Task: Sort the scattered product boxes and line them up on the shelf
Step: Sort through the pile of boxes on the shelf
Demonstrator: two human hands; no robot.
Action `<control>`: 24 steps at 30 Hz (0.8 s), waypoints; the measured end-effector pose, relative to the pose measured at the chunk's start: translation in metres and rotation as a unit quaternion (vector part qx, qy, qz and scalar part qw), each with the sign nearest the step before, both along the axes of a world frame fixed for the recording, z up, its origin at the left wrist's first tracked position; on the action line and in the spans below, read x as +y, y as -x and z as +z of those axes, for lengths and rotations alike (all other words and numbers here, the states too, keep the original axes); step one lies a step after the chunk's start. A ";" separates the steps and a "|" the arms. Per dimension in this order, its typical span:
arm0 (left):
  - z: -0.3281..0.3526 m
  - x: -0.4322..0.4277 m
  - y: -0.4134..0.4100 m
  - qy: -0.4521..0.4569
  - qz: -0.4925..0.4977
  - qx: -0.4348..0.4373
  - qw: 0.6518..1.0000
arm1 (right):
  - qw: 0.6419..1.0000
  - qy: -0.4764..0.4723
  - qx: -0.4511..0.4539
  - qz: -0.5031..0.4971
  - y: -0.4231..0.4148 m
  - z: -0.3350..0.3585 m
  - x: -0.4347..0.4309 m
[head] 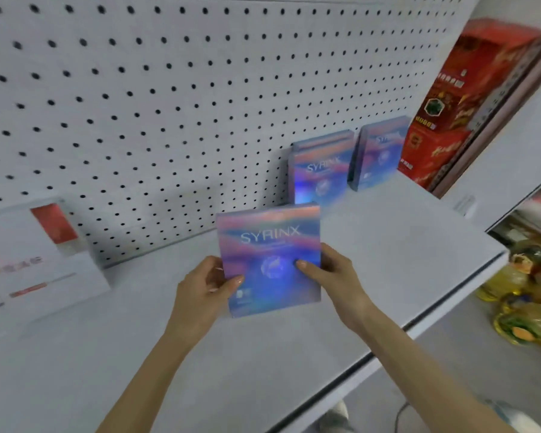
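Both hands are on one carton. Our left hand pinches the lower left edge of the held box, thumb on the printed front, fingers behind. Our right hand grips the right edge the same way, thumb tip near the middle of the face. Neither hand is open; both are curled on the box. We hold it upright, front toward us, over the middle of the shelf, between front edge and back edge. We cannot tell if its bottom touches the shelf. Two matching boxes stand at the back edge toward the right end, against the pegboard: the nearer standing box and, just beside it, the farther standing box, which is turned a little. Red cartons fill the right end. A white box lies flat near the left end, blurred. We judge the held box light, thin and stiff: cardboard with a glossy foil-like face, likely slick, with corners that would dent easily. The best hold is by opposite side edges, as now, not flat on the face, and with a light squeeze or the panels may bow. The next slot looks to be left of the nearer standing box, at the back edge.
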State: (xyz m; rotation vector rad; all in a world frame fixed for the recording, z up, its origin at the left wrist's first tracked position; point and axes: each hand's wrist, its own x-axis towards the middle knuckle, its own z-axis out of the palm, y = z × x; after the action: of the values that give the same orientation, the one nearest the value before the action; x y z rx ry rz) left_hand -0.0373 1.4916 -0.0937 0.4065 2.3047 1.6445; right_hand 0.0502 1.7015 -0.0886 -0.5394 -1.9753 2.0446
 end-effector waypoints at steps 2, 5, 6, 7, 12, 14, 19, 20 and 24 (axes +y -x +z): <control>0.002 0.043 -0.002 -0.007 0.017 0.016 1.000 | 0.999 -0.049 0.006 0.006 0.003 0.005 0.046; 0.004 0.118 -0.006 -0.017 0.048 0.035 0.998 | 0.992 -0.124 -0.004 0.025 0.008 0.013 0.126; 0.005 0.146 -0.008 -0.019 0.056 0.040 0.997 | 0.989 -0.148 -0.008 0.029 0.010 0.014 0.157; 0.006 0.174 -0.010 -0.022 0.060 0.041 0.997 | 0.985 -0.167 -0.015 0.031 0.011 0.016 0.188; 0.004 0.303 -0.001 -0.015 0.053 0.049 0.997 | 0.985 -0.169 -0.038 0.009 0.028 0.022 0.318; 0.002 0.344 0.011 -0.002 0.065 0.061 0.996 | 0.986 -0.162 -0.041 0.005 0.043 0.019 0.357; -0.004 0.408 0.041 0.024 0.090 0.065 0.994 | 0.986 -0.164 -0.009 -0.011 0.081 0.009 0.413; -0.006 0.416 0.046 0.044 0.101 0.081 0.991 | 0.987 -0.158 -0.005 -0.015 0.088 0.006 0.420; -0.012 0.440 0.053 0.080 0.146 0.134 0.977 | 0.990 -0.136 -0.002 -0.020 0.112 -0.006 0.441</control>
State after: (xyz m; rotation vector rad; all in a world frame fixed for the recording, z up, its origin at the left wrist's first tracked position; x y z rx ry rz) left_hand -0.0903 1.9317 -0.1056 0.2775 2.7900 1.5951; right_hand -0.0622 2.1427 -0.0947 -0.5172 -2.1805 1.7119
